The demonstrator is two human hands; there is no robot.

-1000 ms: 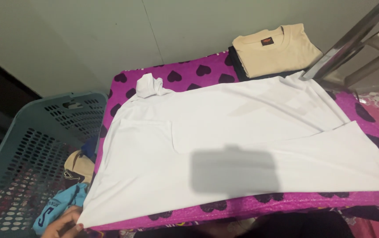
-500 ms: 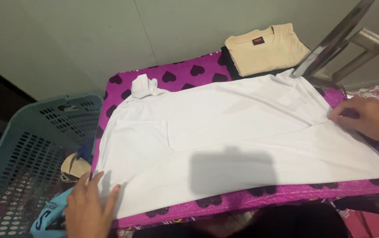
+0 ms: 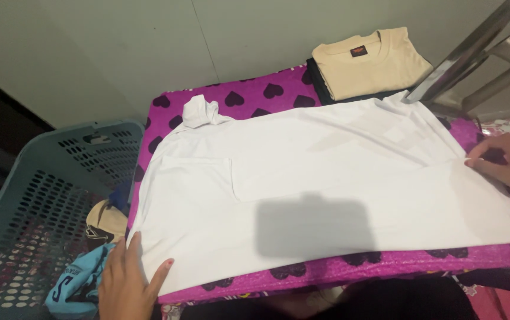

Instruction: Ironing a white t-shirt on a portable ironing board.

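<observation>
A white shirt [image 3: 326, 172] lies spread flat over a magenta cover with dark hearts [image 3: 249, 98]. My left hand [image 3: 127, 281] rests flat at the shirt's near left corner, fingers apart, thumb on the cloth. My right hand [image 3: 507, 163] touches the shirt's right edge with its fingertips, pressing on the fabric. One twisted sleeve [image 3: 201, 112] sticks up at the far left. A dark rectangular shadow falls on the shirt's near middle.
A folded beige shirt [image 3: 370, 59] sits on dark folded clothes at the far edge. A grey-green perforated laundry basket [image 3: 35, 195] at left holds a tan cap [image 3: 105, 220] and blue garment [image 3: 77, 278]. Metal bars [image 3: 474, 50] rise at the right.
My left hand came up from the shirt's bottom corner and now lies flat on it. My right hand came in from the frame edge and slid along the right edge.
</observation>
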